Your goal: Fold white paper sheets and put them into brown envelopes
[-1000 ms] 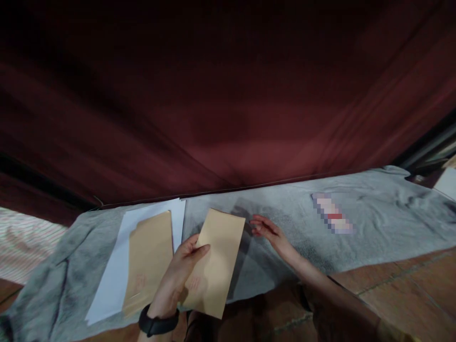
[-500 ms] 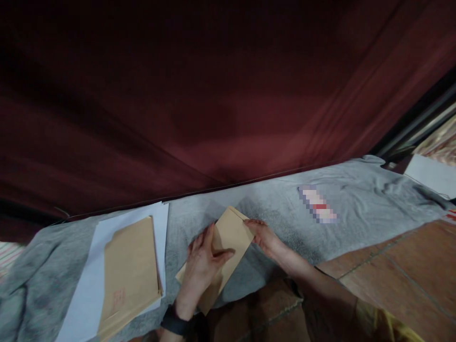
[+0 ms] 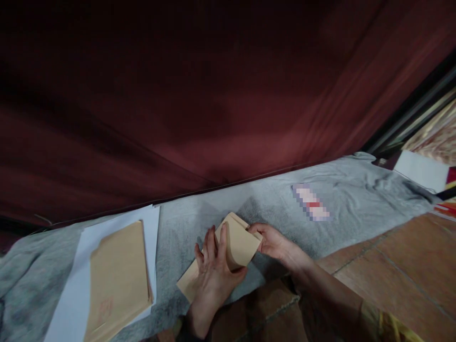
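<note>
A brown paper envelope point(image 3: 239, 243) lies on the grey cloth point(image 3: 342, 223) in front of me, its far end bent up and over. My left hand point(image 3: 213, 273) presses flat on the envelope's near part, fingers stretched out. My right hand point(image 3: 271, 241) pinches the raised far end at its right edge. A stack of brown envelopes point(image 3: 117, 280) rests on white paper sheets point(image 3: 151, 223) to the left.
A dark red curtain point(image 3: 213, 104) hangs right behind the grey cloth. A small blurred-out label point(image 3: 310, 203) lies on the cloth to the right. Brown tiled floor point(image 3: 399, 275) runs along the near right. A white box point(image 3: 420, 170) stands at the far right.
The envelope went from held up in my left hand to lying on the cloth. My right hand came in, took its far end and lifted it back toward me.
</note>
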`<state>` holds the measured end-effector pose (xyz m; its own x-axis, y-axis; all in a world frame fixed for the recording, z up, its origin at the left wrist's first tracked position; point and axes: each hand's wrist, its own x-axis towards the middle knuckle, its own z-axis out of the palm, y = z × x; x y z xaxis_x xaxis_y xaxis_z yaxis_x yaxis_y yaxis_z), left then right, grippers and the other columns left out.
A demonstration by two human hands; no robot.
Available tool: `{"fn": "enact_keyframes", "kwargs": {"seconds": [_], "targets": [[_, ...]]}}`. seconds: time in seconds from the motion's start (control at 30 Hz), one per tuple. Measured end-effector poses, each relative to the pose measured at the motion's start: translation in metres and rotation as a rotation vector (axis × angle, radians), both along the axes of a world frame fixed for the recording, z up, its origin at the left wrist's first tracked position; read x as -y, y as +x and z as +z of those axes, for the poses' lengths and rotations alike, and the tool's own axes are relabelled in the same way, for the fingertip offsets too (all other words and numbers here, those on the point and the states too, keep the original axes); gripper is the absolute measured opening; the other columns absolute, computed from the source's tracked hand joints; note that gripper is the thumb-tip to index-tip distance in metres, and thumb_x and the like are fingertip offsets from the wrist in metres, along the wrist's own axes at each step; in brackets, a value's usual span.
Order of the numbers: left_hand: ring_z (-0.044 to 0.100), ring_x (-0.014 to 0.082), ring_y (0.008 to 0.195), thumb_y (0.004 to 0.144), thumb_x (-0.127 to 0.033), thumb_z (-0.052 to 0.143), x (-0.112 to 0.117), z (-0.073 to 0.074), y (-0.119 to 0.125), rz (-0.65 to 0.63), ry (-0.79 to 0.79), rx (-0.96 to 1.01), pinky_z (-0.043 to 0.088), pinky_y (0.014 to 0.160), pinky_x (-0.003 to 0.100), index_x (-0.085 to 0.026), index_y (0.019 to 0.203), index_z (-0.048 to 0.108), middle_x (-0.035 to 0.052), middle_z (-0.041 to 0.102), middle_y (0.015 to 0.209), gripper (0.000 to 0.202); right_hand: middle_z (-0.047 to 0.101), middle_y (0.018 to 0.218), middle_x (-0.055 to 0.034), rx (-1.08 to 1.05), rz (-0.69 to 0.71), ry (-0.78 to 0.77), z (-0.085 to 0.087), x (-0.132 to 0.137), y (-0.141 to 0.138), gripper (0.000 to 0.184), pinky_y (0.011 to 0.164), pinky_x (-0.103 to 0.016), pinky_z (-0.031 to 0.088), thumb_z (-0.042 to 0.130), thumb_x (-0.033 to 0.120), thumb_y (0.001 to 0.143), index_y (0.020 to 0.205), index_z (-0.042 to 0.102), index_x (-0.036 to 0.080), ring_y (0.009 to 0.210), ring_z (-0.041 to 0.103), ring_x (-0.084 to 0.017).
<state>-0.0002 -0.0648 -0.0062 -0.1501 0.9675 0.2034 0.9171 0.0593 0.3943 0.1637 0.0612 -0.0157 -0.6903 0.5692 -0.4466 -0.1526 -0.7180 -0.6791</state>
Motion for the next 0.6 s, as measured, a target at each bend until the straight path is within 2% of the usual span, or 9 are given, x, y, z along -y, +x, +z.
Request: {"fn": "enact_keyframes", "kwargs": {"seconds": [0.1, 0.17, 0.27, 0.37, 0.47, 0.53, 0.6], "targets": [[0.031, 0.0389, 0.148, 0.067, -0.037, 0.075, 0.002, 0.002, -0.002, -0.036, -0.004, 0.064, 0.024, 0.119, 0.064, -0.026, 0.161, -0.002, 0.0189, 0.028, 0.16, 0.122, 0.064, 0.065, 0.0001, 0.012, 0.013, -0.045, 0.002, 0.002, 0.002, 0.015, 0.061, -0.025, 0.045, 0.069, 0.026, 0.063, 0.073, 0.064, 0.017, 0.06, 0.058, -0.013], [0.03, 0.0385, 0.148, 0.067, -0.036, 0.074, 0.002, 0.001, -0.005, -0.057, -0.015, 0.05, 0.023, 0.12, 0.063, -0.026, 0.161, 0.0, 0.0177, 0.028, 0.161, 0.12, 0.064, 0.068, 0.0008, 0.039, -0.008, 0.02, 0.005, 0.003, 0.003, 0.017, 0.061, -0.025, 0.044, 0.073, 0.025, 0.062, 0.074, 0.064, 0.017, 0.062, 0.057, -0.014], [0.028, 0.0394, 0.149, 0.067, -0.035, 0.074, 0.002, 0.0, -0.008, -0.09, -0.015, -0.002, 0.02, 0.121, 0.064, -0.025, 0.161, 0.002, 0.0175, 0.028, 0.16, 0.119, 0.066, 0.082, 0.0006, 0.074, -0.036, 0.294, 0.008, 0.002, 0.005, 0.026, 0.067, -0.025, 0.044, 0.077, 0.027, 0.066, 0.087, 0.065, 0.018, 0.072, 0.059, -0.014], [0.027, 0.0397, 0.15, 0.068, -0.035, 0.072, 0.001, -0.002, -0.012, -0.126, 0.004, -0.063, 0.018, 0.12, 0.066, -0.024, 0.161, 0.004, 0.0185, 0.027, 0.161, 0.116, 0.065, 0.095, 0.0011, 0.139, -0.082, 0.593, 0.006, -0.002, 0.008, 0.034, 0.071, -0.026, 0.044, 0.076, 0.026, 0.072, 0.101, 0.059, 0.022, 0.078, 0.059, -0.014], [0.029, 0.0395, 0.149, 0.069, -0.034, 0.072, 0.0, -0.004, -0.016, -0.146, 0.002, -0.102, 0.018, 0.12, 0.066, -0.025, 0.161, 0.004, 0.0195, 0.028, 0.16, 0.115, 0.062, 0.101, -0.0001, 0.249, -0.155, 0.817, 0.0, -0.004, 0.01, 0.028, 0.075, -0.028, 0.046, 0.073, 0.022, 0.076, 0.097, 0.055, 0.024, 0.084, 0.06, -0.016], [0.031, 0.0402, 0.148, 0.068, -0.034, 0.072, 0.0, -0.005, -0.017, -0.149, 0.005, -0.12, 0.019, 0.119, 0.067, -0.024, 0.161, 0.005, 0.0207, 0.029, 0.159, 0.115, 0.061, 0.11, -0.0038, 0.25, -0.151, 0.94, -0.003, -0.004, 0.011, 0.018, 0.084, -0.031, 0.047, 0.072, 0.022, 0.079, 0.089, 0.058, 0.023, 0.101, 0.06, -0.02], [0.031, 0.0411, 0.148, 0.07, -0.033, 0.071, -0.001, -0.005, -0.018, -0.153, 0.02, -0.148, 0.019, 0.119, 0.067, -0.022, 0.161, 0.007, 0.0222, 0.028, 0.159, 0.112, 0.062, 0.113, -0.0061, 0.226, -0.087, 1.0, -0.003, -0.003, 0.011, 0.01, 0.093, -0.034, 0.046, 0.071, 0.024, 0.081, 0.082, 0.062, 0.022, 0.118, 0.056, -0.024]]}}
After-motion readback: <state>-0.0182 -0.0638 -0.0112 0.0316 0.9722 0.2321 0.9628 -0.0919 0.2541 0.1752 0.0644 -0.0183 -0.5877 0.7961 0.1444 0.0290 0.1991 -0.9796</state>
